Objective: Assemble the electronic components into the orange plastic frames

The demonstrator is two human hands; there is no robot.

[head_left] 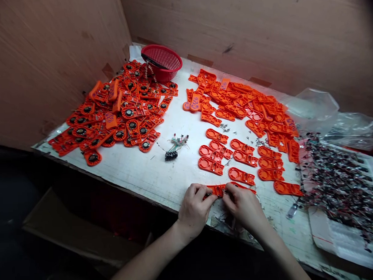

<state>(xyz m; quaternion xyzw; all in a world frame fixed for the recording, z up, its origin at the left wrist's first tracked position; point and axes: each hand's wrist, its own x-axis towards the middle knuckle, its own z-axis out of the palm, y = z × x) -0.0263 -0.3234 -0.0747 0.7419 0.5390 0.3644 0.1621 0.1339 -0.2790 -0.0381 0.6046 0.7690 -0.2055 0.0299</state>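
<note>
Near the table's front edge, my left hand and my right hand close their fingers on an orange plastic housing half lying between them. The left fingers pinch its left end; the right thumb and fingertips press at its right end. Any small part under the fingertips is hidden. Just beyond, several open orange shells lie in loose rows. To the left of these sits a small cluster of wired circuit boards with black round parts beside it.
A heap of orange housings with round speakers covers the left, by a red basket. More orange shells are piled at the back. On the right are a mass of wired parts, a screwdriver, loose screws and plastic bags.
</note>
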